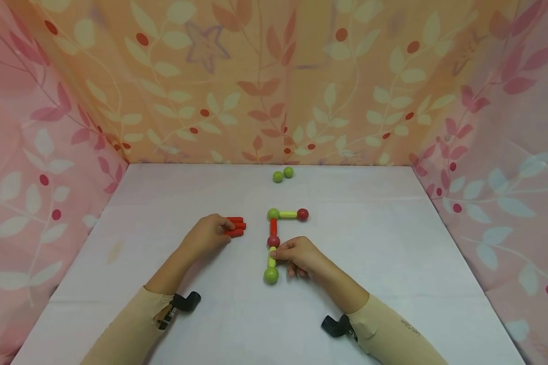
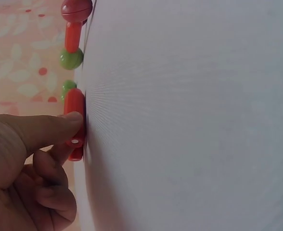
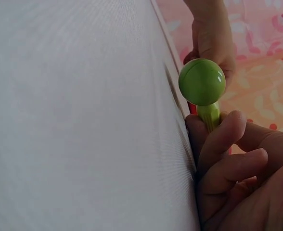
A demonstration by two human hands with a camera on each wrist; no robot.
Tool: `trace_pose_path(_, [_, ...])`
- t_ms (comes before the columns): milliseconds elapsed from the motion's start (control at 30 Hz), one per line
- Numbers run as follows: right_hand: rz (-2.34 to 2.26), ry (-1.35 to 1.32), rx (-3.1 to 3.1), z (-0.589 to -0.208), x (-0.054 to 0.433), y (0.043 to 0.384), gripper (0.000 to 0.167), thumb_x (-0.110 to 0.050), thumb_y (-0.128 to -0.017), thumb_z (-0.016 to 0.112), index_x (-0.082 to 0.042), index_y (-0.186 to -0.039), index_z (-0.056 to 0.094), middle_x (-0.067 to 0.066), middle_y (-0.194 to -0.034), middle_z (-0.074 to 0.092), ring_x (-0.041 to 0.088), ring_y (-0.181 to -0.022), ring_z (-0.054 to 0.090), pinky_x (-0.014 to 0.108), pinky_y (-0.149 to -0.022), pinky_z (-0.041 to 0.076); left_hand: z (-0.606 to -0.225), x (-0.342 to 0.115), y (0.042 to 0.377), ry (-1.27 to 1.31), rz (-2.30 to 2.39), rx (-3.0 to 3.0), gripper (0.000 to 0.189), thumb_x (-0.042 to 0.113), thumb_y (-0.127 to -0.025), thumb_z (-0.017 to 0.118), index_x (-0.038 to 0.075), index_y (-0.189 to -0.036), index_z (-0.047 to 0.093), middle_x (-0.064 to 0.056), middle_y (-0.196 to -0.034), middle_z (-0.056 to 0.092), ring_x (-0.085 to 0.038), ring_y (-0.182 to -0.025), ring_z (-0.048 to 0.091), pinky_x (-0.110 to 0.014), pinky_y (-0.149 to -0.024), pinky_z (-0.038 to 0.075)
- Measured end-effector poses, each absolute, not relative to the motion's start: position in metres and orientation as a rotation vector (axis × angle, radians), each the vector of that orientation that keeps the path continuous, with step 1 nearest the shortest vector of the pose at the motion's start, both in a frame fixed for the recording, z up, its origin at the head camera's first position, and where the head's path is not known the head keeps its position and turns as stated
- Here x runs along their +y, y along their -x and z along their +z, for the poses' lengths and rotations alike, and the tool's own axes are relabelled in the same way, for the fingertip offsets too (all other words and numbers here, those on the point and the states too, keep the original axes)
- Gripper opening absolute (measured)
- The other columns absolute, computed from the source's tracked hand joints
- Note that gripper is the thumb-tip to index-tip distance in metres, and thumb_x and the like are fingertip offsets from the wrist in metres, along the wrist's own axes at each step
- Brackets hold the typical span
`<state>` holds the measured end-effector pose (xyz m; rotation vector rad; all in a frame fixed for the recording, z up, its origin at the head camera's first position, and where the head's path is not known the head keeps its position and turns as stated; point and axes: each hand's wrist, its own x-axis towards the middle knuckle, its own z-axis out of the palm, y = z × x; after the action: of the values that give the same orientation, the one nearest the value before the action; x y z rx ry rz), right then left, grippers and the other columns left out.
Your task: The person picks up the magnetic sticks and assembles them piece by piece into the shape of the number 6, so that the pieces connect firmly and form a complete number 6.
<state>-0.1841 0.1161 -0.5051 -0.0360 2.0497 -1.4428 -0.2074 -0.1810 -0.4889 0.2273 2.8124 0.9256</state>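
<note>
A chain of balls and sticks lies mid-table. Its near green ball [image 1: 271, 275] joins a yellow-green stick [image 1: 271, 262], then a red ball [image 1: 273, 242], a red stick [image 1: 273, 227] and a corner green ball [image 1: 273, 214]. From that corner another yellow-green stick [image 1: 288, 215] leads right to a second red ball [image 1: 303, 215]. My right hand [image 1: 305, 255] pinches the near yellow-green stick between thumb and fingers. To the left, my left hand [image 1: 207, 234] has thumb and finger on a red stick [image 2: 74, 103] among three loose red sticks [image 1: 240, 226] lying side by side; fingers partly cover them.
Two loose green balls [image 1: 283, 175] sit near the back edge of the white table [image 1: 370, 203]. Floral cloth walls [image 1: 265, 91] enclose the back and both sides. A black wrist device [image 1: 186, 302] shows at the left sleeve, another [image 1: 335, 325] at the right.
</note>
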Motion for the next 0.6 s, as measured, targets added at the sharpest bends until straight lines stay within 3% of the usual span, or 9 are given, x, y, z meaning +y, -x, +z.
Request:
trace_pose_path(200, [-1.453, 0.038, 2.044, -0.505, 0.116, 0.184, 0.026, -0.035, -0.087, 0.081, -0.01, -0.092, 0.077, 0.003, -0.056, 0.059, 0.011, -0.037, 0.045, 0.022, -0.034, 0.03, -0.489, -0.179, 0.206, -0.207, 0.886, 2.782, 0.02, 0.013, -0.089, 0.077, 0.013, -0.109, 0.076, -0.007, -0.114, 0.07, -0.026, -0.101, 0.06, -0.041, -0.086, 0.053])
trace_pose_path(333, [-1.457, 0.032, 2.04, -0.505, 0.116, 0.183, 0.026, -0.035, -0.087, 0.081, -0.009, -0.092, 0.077, 0.003, -0.055, 0.059, 0.011, -0.037, 0.045, 0.022, -0.034, 0.029, -0.482, -0.176, 0.192, -0.202, 0.982, 2.667, 0.019, 0.017, -0.088, 0.08, 0.02, -0.106, 0.076, -0.001, -0.105, 0.069, -0.024, -0.093, 0.056, -0.035, -0.072, 0.051])
trace_pose_path(600, [-1.449, 0.043, 2.048, -0.505, 0.117, 0.184, 0.027, -0.036, -0.087, 0.081, -0.01, -0.092, 0.078, 0.004, -0.059, 0.062, 0.011, -0.037, 0.046, 0.022, -0.035, 0.029, -0.471, -0.162, 0.144, -0.528, 1.052, 2.463, 0.022, 0.02, -0.087, 0.081, 0.034, -0.101, 0.074, 0.016, -0.097, 0.069, -0.017, -0.084, 0.056, -0.03, -0.069, 0.048])
